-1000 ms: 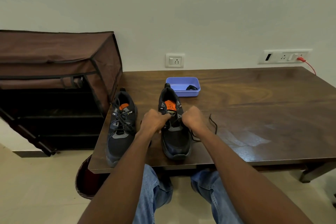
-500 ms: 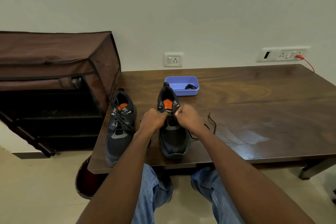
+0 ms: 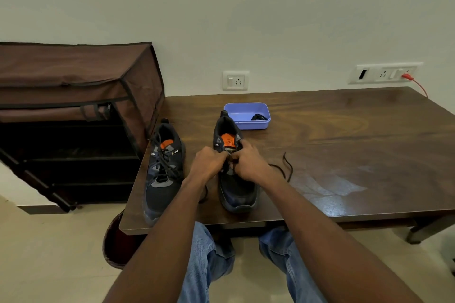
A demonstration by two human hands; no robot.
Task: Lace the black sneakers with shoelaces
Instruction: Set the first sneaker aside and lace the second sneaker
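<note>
Both hands meet over the right black sneaker (image 3: 236, 179), which stands on the wooden table (image 3: 344, 155) with its toe pointing to 6 o'clock. The left hand (image 3: 209, 163) has its fingers curled tight, pinching at the tongue area; the right hand (image 3: 248, 165) is curled too, clamped on the black shoelace (image 3: 285, 170), whose loose end trails off toward 3 o'clock across the tabletop. Over at 9 o'clock of that shoe stands the left black sneaker (image 3: 163, 170), laces already threaded through it. At 12 o'clock, just behind the heel, sits a blue plastic tray (image 3: 243, 118) with something small and dark inside. A brown fabric shoe rack (image 3: 73, 106) stands beside the table's left edge.
</note>
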